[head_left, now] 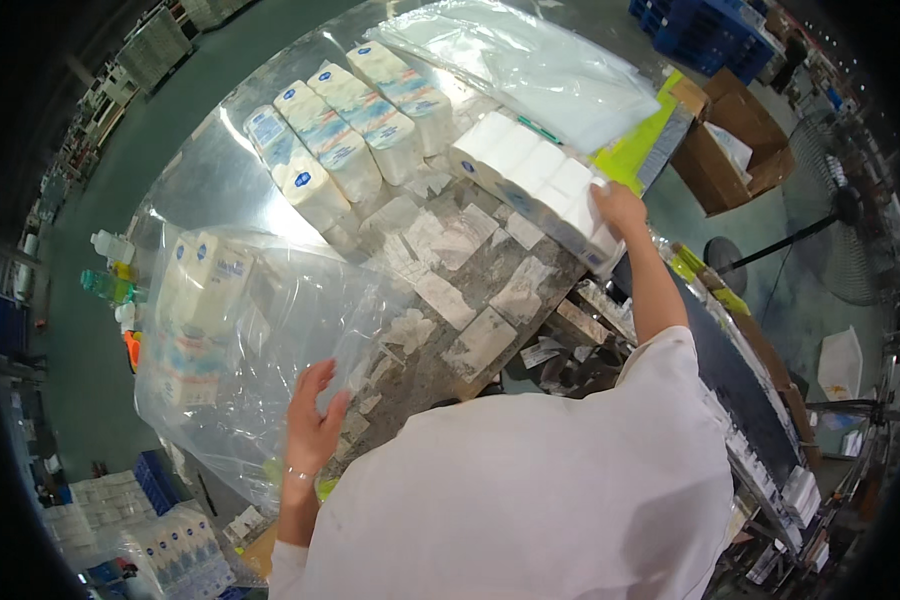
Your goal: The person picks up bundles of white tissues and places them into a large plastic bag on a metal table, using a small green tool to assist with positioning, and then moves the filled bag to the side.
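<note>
My left hand (313, 422) holds the near edge of a large clear plastic bag (270, 350) lying on the worktable. Inside the bag, at its far left end, sit white tissue packs with blue marks (198, 295). My right hand (618, 208) reaches out and rests flat on the end of a row of plain white tissue rolls (535, 182) at the table's right side. Three wrapped tissue packs with blue and white print (345, 125) lie side by side at the back of the table.
The metal worktable (210, 180) has torn tape patches over its middle. A stack of clear bags (530, 60) lies at the back right. Cardboard boxes (730, 150) and a standing fan (840, 215) are on the floor at right. Bottles (110, 285) stand off the left edge.
</note>
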The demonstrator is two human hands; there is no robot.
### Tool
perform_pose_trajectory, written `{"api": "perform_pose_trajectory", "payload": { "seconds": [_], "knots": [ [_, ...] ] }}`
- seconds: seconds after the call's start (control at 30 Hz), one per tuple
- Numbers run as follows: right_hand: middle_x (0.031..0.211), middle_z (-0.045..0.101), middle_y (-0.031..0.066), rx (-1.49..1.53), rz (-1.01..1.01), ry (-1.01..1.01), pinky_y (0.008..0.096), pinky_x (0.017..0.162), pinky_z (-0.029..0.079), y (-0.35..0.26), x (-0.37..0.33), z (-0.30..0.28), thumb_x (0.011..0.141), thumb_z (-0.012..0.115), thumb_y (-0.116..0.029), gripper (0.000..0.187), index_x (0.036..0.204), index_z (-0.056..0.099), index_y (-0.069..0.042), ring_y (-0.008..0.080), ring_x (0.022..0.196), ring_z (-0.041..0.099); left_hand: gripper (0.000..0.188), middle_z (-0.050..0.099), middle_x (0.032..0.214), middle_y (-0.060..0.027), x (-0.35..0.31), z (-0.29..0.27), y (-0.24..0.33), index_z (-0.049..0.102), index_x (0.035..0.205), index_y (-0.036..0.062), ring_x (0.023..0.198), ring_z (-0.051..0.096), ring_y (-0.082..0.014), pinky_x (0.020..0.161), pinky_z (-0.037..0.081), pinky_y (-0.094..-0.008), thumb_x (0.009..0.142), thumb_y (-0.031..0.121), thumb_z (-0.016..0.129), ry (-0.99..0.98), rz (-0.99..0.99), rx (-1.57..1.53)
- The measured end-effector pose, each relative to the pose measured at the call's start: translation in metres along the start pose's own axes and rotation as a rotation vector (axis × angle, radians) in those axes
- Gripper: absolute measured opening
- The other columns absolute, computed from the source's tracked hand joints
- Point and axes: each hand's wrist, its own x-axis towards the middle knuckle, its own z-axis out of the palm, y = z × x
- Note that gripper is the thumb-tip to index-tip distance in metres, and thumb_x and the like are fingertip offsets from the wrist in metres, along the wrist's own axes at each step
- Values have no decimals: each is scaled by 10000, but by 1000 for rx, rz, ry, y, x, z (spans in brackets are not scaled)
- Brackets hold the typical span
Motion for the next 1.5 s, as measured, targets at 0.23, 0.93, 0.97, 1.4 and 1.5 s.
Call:
{"api": "perform_pose_trajectory", "payload": {
  "seconds": [0.23, 0.93, 0.97, 1.4, 1.5],
  "knots": [
    [890, 620, 196, 456, -272, -401, 374, 722, 460, -68, -71, 42, 682, 473, -690, 885, 1130, 501, 73, 281, 801, 602, 439, 396, 1283, -108, 122, 112, -25, 349, 1278, 7, 1176, 384, -192, 948, 328, -297, 895, 207, 427, -247, -141, -396],
    [830, 586, 103, 1499, 129, -629, 311, 702, 461, -47, -136, 24, 710, 570, -331, 380, 942, 576, -30, 194, 750, 562, 549, 352, 1305, -126, 22, 54, 44, 337, 1261, 36, 1219, 325, -255, 985, 287, -367, 816, 249, 578, 59, -30, -196],
    [830, 586, 103, 1466, 120, -633, 312, 703, 462, -39, -143, 18, 711, 569, -330, 380, 942, 576, -30, 194, 751, 563, 612, 341, 1306, -144, 7, 43, 34, 324, 1269, 36, 1225, 313, -271, 986, 283, -376, 780, 239, 630, 202, -12, 87],
    [830, 585, 103, 933, -272, -1462, 319, 705, 466, -153, -185, -33, 719, 561, -325, 379, 947, 572, -22, 196, 761, 566, 326, 574, 908, -126, -158, -53, -121, 517, 1036, 47, 877, 535, -297, 827, 372, -449, 800, 272, 510, 401, -560, 756],
    [830, 585, 103, 739, -419, -1595, 320, 706, 466, -207, -201, -41, 721, 559, -323, 378, 948, 571, -21, 197, 763, 567, 336, 579, 747, -185, -125, -91, -129, 565, 851, 16, 701, 558, -331, 652, 432, -401, 817, 346, 511, 644, -572, 328]
  ]
}}
